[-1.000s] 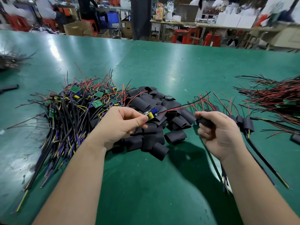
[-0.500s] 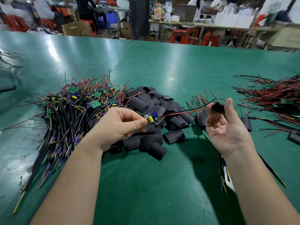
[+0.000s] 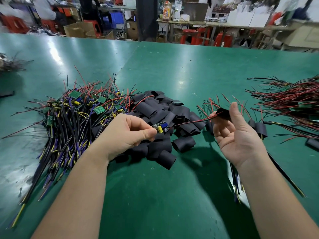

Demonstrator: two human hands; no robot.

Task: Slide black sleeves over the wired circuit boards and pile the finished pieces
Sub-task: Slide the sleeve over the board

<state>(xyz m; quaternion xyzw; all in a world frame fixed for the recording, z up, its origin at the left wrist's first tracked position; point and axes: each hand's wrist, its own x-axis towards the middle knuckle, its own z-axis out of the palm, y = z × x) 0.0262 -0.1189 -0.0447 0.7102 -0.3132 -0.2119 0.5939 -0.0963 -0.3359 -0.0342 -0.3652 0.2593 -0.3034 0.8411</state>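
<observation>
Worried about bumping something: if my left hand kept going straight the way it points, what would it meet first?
Likely the right hand holding a black sleeve; the sleeve pile seems lower, but depth is unclear.

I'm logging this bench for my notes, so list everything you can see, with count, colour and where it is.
table: one, green, under everything.
unsleeved boards pile: many, green boards, black, purple, yellow, red wires, left.
loose sleeves pile: many, black, centre.
sleeved pieces: a few, black, right of centre.
wire bundle: one, red and black, far right.
stools: several, red, beyond the table.
left hand: pinches one circuit board.
right hand: pinches one black sleeve.
</observation>
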